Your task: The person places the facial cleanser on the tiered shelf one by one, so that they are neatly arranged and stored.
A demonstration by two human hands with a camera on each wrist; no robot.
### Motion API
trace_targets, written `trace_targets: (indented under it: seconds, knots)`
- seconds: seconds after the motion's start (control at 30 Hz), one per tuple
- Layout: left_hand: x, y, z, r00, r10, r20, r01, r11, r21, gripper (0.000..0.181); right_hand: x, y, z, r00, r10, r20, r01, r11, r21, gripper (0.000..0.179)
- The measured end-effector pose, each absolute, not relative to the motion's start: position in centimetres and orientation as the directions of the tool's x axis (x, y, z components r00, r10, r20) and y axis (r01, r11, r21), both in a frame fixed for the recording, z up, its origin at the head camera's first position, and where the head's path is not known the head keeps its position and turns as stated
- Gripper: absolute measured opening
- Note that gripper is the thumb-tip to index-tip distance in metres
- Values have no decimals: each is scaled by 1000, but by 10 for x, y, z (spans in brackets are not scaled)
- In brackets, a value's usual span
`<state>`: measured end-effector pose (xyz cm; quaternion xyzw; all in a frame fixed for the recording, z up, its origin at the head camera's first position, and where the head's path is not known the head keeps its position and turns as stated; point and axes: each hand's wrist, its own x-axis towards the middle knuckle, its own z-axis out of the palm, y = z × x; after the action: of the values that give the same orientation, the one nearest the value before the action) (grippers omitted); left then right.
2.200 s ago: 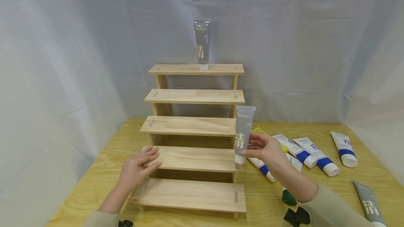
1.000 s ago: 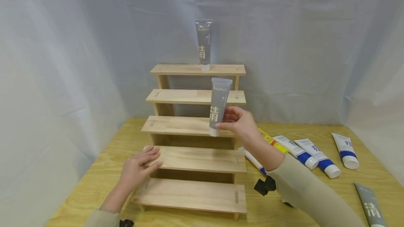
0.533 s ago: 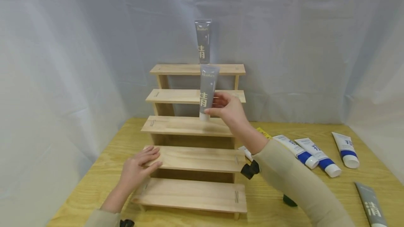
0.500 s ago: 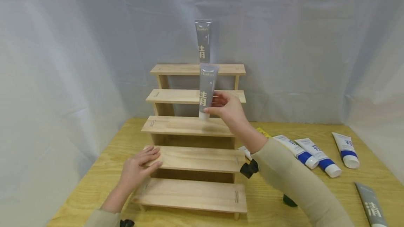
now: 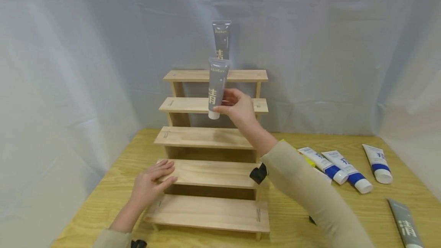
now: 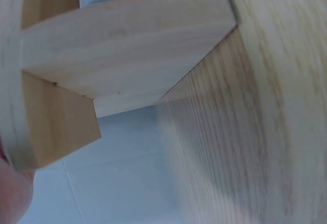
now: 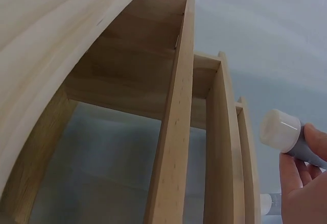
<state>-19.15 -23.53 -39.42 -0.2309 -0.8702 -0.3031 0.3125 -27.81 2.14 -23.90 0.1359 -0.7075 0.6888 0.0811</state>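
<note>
My right hand pinches a grey squeeze tube near its white cap, which points down. In the head view this tube overlaps the second shelf from the top and hides the lower part of another grey tube standing on the top shelf. The right wrist view shows the held tube's white cap between thumb and fingers, apart from the shelf edges. My left hand rests on the left end of the second-lowest shelf of a wooden stepped rack. In the left wrist view, a fingertip shows beside the wood.
Right of the rack, several white tubes with blue bands lie on the wooden table. A yellow tube is partly hidden by the right sleeve. One more grey tube lies near the right front. Pale sheeting hangs behind.
My right hand has carried the grey tube up and left, from beside the rack's right side to in front of the second shelf from the top. My left hand has stayed put.
</note>
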Motion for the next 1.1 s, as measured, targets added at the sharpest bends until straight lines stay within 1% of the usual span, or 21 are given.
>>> trace_targets:
  seconds: [0.17,0.33,0.43,0.53,0.77,0.93,1.1]
  knots:
    - [-192,-236,-394,-698,213,683,590,711,381,32,-288,12,-239,-936,-49,348,-348,8,-937,49]
    - [-192,-236,-395,-691,217,690,597,708,376,32,-297,4,-241,-919,-31,392,-393,45,-918,48]
    - [-192,-236,-397,-699,213,683,592,709,385,32,-300,0,-242,-909,-20,416,-417,68,-907,48]
    - [-192,-235,-398,-707,207,676,583,712,392,32,-303,-3,-244,-902,-15,431,-431,78,-899,48]
    - [-194,-236,-399,-689,213,693,597,708,376,32,-310,-9,-248,-885,-16,466,-465,108,-879,48]
    - [-193,-235,-398,-688,214,693,601,703,379,32,-314,-12,-250,-869,-19,494,-492,129,-861,46]
    - [-192,-235,-396,-694,210,689,595,706,384,31,-315,-15,-249,-871,-21,492,-489,152,-859,44]
